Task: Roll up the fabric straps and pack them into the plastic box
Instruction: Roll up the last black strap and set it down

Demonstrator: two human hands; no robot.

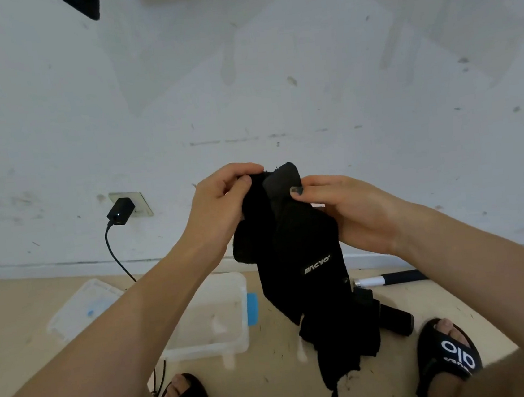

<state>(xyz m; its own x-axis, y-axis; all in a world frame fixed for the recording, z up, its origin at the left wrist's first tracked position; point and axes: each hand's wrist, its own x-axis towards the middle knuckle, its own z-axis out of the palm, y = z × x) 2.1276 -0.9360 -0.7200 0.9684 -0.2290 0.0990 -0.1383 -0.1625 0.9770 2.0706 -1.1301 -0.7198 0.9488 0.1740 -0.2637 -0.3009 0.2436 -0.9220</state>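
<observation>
Both hands, left hand [222, 202] and right hand [349, 211], pinch the top of the black fabric strap [298, 252], which hangs down beside the open plastic box [215, 319]; roll it tight from the pinched end.

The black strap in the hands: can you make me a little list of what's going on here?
strap: black fabric strap, held up, its lower end hanging loose
left hand: left hand pinches the top edge
right hand: right hand grips the top from the other side
box: clear plastic box, open, on the floor below
lid: lid lying beside the box
</observation>
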